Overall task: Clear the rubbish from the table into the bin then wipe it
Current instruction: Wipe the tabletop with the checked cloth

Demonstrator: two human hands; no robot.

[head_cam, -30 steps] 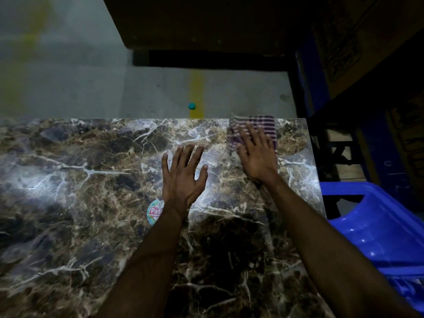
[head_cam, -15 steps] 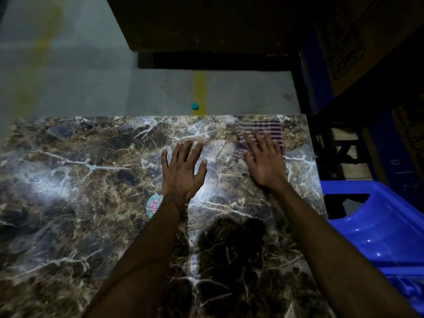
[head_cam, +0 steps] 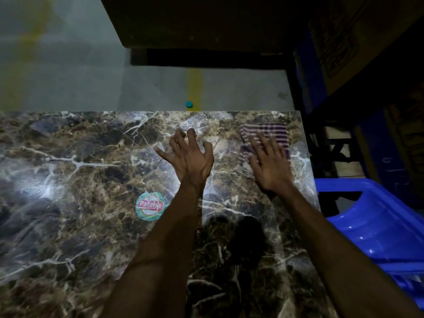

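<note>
Up in the head view's right part, the right hand (head_cam: 270, 166) presses flat, fingers straight, on the striped cloth (head_cam: 266, 138) near the marble table's (head_cam: 68, 180) far right corner. Centre frame, the left hand (head_cam: 190, 157) rests fingers spread, slightly clawed, holding nothing. A round sticker (head_cam: 150, 205) lies left of its wrist; a blue chair (head_cam: 376, 226) stands at right.
</note>
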